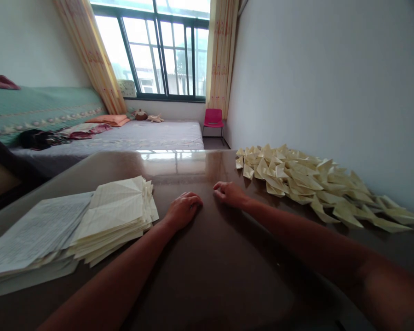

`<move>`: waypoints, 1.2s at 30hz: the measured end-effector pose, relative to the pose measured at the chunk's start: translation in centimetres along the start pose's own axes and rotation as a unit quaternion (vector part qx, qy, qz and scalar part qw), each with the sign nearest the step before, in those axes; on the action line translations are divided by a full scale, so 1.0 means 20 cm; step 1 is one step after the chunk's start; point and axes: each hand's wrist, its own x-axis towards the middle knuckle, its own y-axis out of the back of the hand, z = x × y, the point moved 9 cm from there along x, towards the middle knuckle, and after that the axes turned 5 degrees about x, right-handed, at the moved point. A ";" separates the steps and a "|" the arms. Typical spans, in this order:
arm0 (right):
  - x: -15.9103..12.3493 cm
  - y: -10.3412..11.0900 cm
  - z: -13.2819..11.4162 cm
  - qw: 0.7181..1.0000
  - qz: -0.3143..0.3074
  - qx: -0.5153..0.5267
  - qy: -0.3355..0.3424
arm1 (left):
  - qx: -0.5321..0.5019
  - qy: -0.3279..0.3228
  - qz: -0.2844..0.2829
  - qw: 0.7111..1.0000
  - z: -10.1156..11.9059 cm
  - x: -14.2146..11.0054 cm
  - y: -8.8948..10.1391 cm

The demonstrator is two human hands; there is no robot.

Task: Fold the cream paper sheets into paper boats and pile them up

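Observation:
My left hand (183, 209) rests on the brown tabletop (200, 276) with its fingers curled in, and I see nothing in it. Just to its left lies a thick stack of creased cream paper sheets (115, 209). Across a small gap, my right hand (229, 194) also rests on the table, fingers bent together and nothing showing in them. Beyond the right hand spreads a heap of folded paper pieces (296, 177) with pointed corners, like small paper boats. Neither hand touches the papers.
Left of the creased stack is a pile of printed white sheets (37, 232), partly beneath it. A wall (324, 82) borders the table's right side. Past the far edge are a bed (172, 133) with toys and cushions, a pink chair (213, 118) and a curtained window (162, 55).

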 end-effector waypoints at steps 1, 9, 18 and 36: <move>-0.04 -0.04 -0.06 1.000 -0.009 0.017 0.023 | 0.009 -0.004 -0.002 1.000 0.01 0.00 0.00; -0.12 -0.05 -0.11 0.993 0.034 0.091 0.067 | 0.099 -0.017 -0.017 0.995 0.11 -0.02 0.00; -0.16 -0.05 -0.11 0.985 0.026 0.127 0.115 | 0.114 -0.028 -0.162 0.980 0.09 -0.05 0.15; -0.18 -0.07 -0.12 0.987 0.018 0.106 0.122 | 0.091 0.252 -0.212 0.940 -0.56 -0.55 0.55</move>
